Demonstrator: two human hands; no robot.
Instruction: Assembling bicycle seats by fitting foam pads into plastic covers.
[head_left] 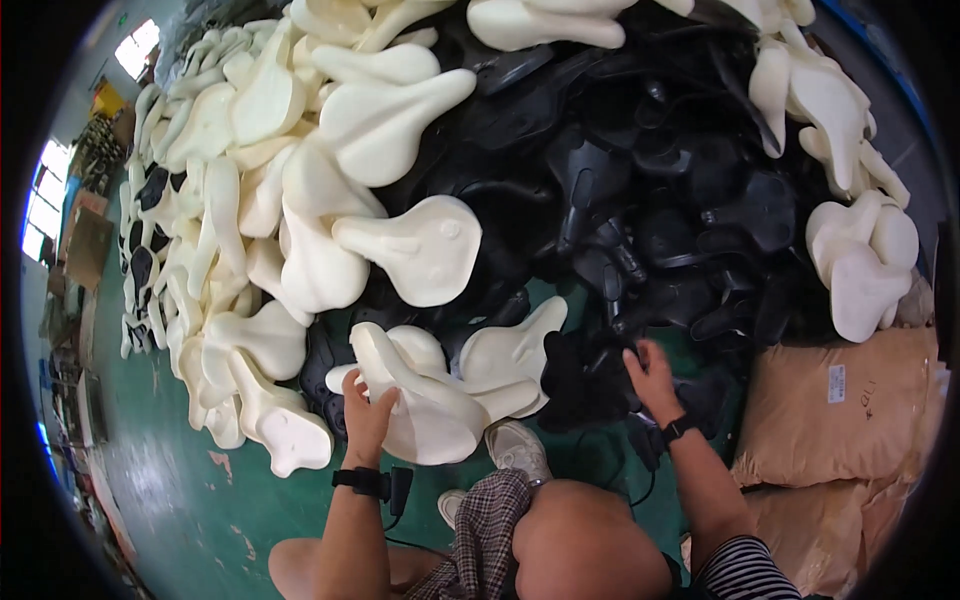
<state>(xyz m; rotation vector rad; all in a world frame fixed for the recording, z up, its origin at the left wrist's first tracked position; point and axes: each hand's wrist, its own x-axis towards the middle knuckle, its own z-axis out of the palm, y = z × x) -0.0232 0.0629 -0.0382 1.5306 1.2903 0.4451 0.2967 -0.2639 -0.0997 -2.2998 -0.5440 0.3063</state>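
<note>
Left hand: at the left side of a cream, saddle-shaped foam piece with a rounded broad end. Thumb and forefinger are spread, the thumb against the foam's edge; whether the fingers bear any weight cannot be determined.

Right hand: beside a matt black, saddle-shaped piece, fingers bent toward its right edge. Contact and grip cannot be confirmed, as black lies against black there.

Location: the cream piece lies low at the near edge of the heap, in front of the person, overlapping other cream pieces; a second cream foam piece with a raised narrow nose sits just beyond. The black piece is to their right. A mound of glossy black saddle-shaped pieces rises behind, with stacked cream foam pieces to the left.

Step in hand, as judged: handling of individual pieces at the heap's edge, one hand to each colour. The next move calls for a settled hold on the cream piece, clear of its overlapping neighbours, and a surer purchase on the black one.
</note>
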